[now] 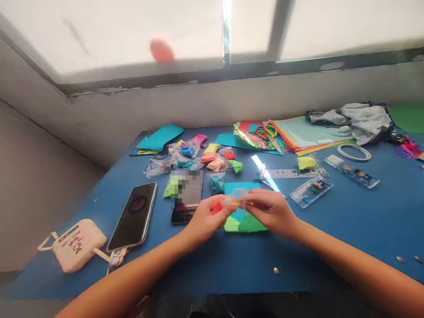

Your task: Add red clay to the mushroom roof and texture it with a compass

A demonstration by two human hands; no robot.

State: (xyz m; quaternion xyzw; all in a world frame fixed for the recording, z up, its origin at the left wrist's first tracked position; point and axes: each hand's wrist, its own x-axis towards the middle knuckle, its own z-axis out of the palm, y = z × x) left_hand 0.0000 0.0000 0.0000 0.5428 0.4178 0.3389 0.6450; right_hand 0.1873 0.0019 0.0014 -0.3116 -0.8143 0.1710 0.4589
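Bare forearms (344,254) lead to 2 hands (208,217) (273,211) pinching a crinkled, clear plastic bag (239,193)

A blue worktop (347,214) is strewn with small items. At its left, a pale device with straps (79,245) and a dark-screened phone (134,216) are laid, with a second dark device (185,216), partly pixelated, placed nearer the middle. Behind it, small clear bags (216,163) of coloured material are heaped. A turquoise sheet (243,215) bearing green patches is set centrally. Farther right, a grey ruler (281,173), two clear packs (311,193) and a white ring (353,158) are spread; coloured sheets (301,132) are stacked towards the back.
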